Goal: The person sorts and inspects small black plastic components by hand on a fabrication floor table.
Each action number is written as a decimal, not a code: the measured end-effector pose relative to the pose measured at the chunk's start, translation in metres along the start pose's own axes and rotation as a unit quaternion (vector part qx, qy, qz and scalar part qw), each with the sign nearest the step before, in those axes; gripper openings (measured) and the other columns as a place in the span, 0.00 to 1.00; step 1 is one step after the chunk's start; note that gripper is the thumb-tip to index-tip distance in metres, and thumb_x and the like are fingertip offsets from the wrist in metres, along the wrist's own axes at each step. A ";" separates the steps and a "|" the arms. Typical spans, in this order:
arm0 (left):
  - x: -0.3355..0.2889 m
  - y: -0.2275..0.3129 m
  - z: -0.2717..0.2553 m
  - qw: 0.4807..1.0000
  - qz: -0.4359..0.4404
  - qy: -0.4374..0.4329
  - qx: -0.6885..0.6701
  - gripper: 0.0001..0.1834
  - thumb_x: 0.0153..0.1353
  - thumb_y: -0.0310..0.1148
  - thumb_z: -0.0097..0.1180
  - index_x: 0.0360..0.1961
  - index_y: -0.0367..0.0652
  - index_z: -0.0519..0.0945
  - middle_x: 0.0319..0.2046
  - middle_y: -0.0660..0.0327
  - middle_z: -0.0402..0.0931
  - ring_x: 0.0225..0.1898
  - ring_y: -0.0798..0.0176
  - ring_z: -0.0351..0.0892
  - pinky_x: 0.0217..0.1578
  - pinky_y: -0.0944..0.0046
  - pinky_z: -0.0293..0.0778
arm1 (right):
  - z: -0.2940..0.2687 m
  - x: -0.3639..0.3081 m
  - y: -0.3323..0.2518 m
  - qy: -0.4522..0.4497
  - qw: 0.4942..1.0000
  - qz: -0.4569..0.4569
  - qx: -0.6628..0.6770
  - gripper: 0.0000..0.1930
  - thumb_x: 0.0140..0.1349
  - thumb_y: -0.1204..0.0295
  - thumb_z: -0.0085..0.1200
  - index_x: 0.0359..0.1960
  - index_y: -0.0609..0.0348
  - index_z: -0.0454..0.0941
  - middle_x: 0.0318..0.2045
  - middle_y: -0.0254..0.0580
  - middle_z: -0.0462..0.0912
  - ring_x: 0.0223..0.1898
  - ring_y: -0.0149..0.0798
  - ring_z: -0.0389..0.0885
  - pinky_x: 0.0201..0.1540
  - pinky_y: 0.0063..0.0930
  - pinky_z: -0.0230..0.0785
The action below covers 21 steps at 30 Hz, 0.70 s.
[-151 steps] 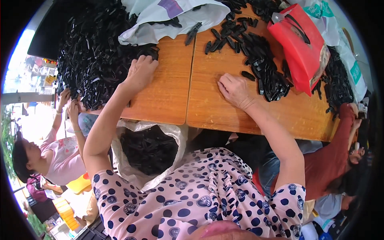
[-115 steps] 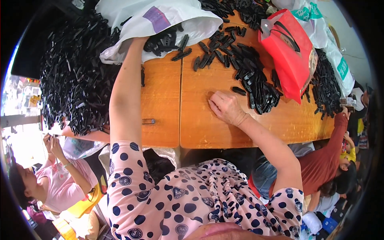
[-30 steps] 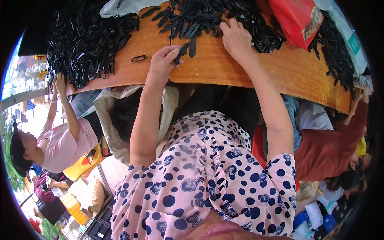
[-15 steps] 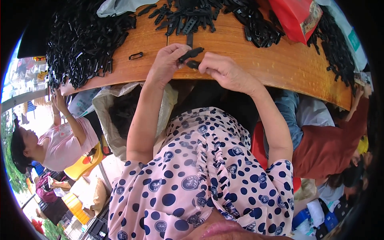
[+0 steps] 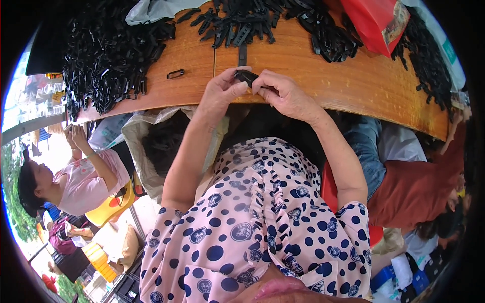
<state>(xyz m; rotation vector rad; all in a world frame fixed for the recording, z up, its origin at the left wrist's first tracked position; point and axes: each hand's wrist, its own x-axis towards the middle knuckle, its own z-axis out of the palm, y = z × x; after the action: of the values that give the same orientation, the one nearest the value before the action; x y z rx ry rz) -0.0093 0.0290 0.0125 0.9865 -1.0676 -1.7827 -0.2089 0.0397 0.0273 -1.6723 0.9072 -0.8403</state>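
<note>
Over the front edge of the wooden table, my left hand (image 5: pixel 221 93) and my right hand (image 5: pixel 285 96) meet around black plastic parts (image 5: pixel 246 77). The left thumb and fingers pinch one end, and the right fingers are curled round the other. The parts touch or overlap; whether they are joined I cannot tell, since my fingers cover much of them. Just beyond my hands a flat black strip (image 5: pixel 242 54) lies on the table. To the left of them rests a single black frame-shaped part (image 5: pixel 175 74).
Heaps of black plastic parts lie on the left (image 5: pixel 108 60), at the back middle (image 5: pixel 240 25) and at the right. A red bag (image 5: pixel 371 22) stands at the back right. An open white sack (image 5: pixel 135 146) sits below the table's edge. People work on both sides.
The two black parts, held apart before, have been brought together between my hands. My left fingers have closed in around them. The whole view has shifted slightly.
</note>
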 end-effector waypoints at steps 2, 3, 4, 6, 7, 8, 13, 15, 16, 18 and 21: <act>-0.002 -0.012 0.004 0.999 0.027 0.035 -0.024 0.16 0.61 0.32 0.59 0.49 0.36 0.77 0.39 0.65 0.78 0.40 0.73 0.74 0.44 0.73 0.69 | 0.007 0.002 0.004 0.013 1.000 -0.018 -0.013 0.04 0.59 0.81 0.48 0.34 0.61 0.74 0.32 0.44 0.76 0.37 0.43 0.76 0.40 0.32 0.68; -0.002 -0.014 0.005 0.995 0.054 0.070 -0.047 0.16 0.61 0.30 0.59 0.49 0.36 0.77 0.39 0.65 0.78 0.41 0.72 0.75 0.46 0.73 0.69 | 0.010 0.004 0.006 0.027 0.999 -0.036 -0.026 0.04 0.59 0.81 0.48 0.34 0.62 0.74 0.32 0.43 0.77 0.36 0.41 0.77 0.39 0.30 0.68; -0.002 -0.014 0.007 0.994 0.057 0.067 -0.058 0.15 0.61 0.28 0.58 0.49 0.36 0.77 0.39 0.65 0.79 0.40 0.72 0.75 0.45 0.72 0.70 | 0.014 0.004 0.007 0.025 0.999 -0.035 -0.026 0.04 0.59 0.81 0.48 0.34 0.62 0.74 0.32 0.43 0.77 0.36 0.41 0.77 0.39 0.30 0.68; -0.004 -0.008 0.008 0.995 0.056 0.073 -0.043 0.15 0.61 0.28 0.58 0.49 0.36 0.77 0.39 0.64 0.79 0.40 0.72 0.76 0.44 0.72 0.71 | 0.021 0.005 0.007 0.064 0.997 -0.024 0.018 0.07 0.59 0.79 0.51 0.39 0.62 0.74 0.31 0.43 0.76 0.33 0.39 0.77 0.36 0.29 0.69; -0.004 -0.003 0.008 0.995 0.054 0.076 -0.025 0.15 0.61 0.27 0.58 0.49 0.36 0.77 0.39 0.63 0.79 0.39 0.72 0.76 0.43 0.72 0.71 | 0.026 0.006 0.002 0.062 0.998 -0.025 0.016 0.07 0.59 0.79 0.51 0.39 0.62 0.74 0.31 0.43 0.76 0.33 0.39 0.77 0.36 0.29 0.69; -0.004 0.000 0.006 0.995 0.057 0.077 -0.026 0.15 0.61 0.27 0.58 0.49 0.36 0.77 0.39 0.63 0.79 0.39 0.72 0.76 0.43 0.72 0.71 | 0.033 0.005 -0.003 0.116 0.993 0.033 0.020 0.10 0.58 0.77 0.54 0.42 0.62 0.73 0.31 0.43 0.77 0.32 0.39 0.77 0.36 0.29 0.69; -0.015 0.006 0.003 0.989 0.092 0.090 0.069 0.14 0.59 0.22 0.57 0.47 0.35 0.77 0.40 0.62 0.80 0.40 0.71 0.77 0.44 0.72 0.72 | 0.054 0.007 0.004 0.156 0.983 0.091 -0.014 0.23 0.55 0.67 0.63 0.51 0.61 0.71 0.33 0.45 0.79 0.35 0.36 0.80 0.37 0.28 0.72; -0.016 0.004 0.004 0.986 0.101 0.094 0.093 0.13 0.59 0.21 0.56 0.46 0.34 0.77 0.39 0.61 0.80 0.40 0.70 0.77 0.45 0.71 0.72 | 0.058 0.007 0.009 0.172 0.979 0.110 -0.007 0.19 0.55 0.65 0.63 0.45 0.61 0.74 0.31 0.45 0.80 0.32 0.36 0.81 0.33 0.28 0.72; -0.016 0.004 0.004 0.987 0.110 0.091 0.076 0.12 0.59 0.21 0.56 0.45 0.34 0.77 0.39 0.61 0.80 0.40 0.70 0.77 0.45 0.71 0.72 | 0.060 0.008 0.012 0.173 0.978 0.110 0.025 0.17 0.55 0.65 0.63 0.41 0.62 0.75 0.28 0.45 0.80 0.29 0.36 0.81 0.31 0.29 0.71; -0.015 0.005 0.003 0.990 0.101 0.090 0.043 0.11 0.59 0.22 0.56 0.44 0.35 0.77 0.38 0.59 0.81 0.40 0.68 0.78 0.46 0.69 0.73 | 0.063 0.007 0.015 0.185 0.974 0.119 0.056 0.14 0.55 0.65 0.63 0.33 0.63 0.75 0.22 0.43 0.79 0.24 0.36 0.80 0.27 0.29 0.70; -0.014 0.008 -0.007 0.996 0.047 0.071 0.019 0.13 0.59 0.27 0.59 0.45 0.36 0.77 0.39 0.56 0.81 0.42 0.64 0.80 0.49 0.65 0.73 | 0.063 0.006 -0.001 0.197 0.974 0.113 -0.020 0.13 0.58 0.67 0.63 0.28 0.62 0.73 0.20 0.32 0.75 0.22 0.24 0.74 0.25 0.19 0.66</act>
<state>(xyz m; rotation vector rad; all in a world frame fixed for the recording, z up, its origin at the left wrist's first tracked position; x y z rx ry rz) 0.0038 0.0373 0.0204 1.0525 -1.0433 -1.5978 -0.1516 0.0625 0.0139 -1.4236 1.3655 -1.0191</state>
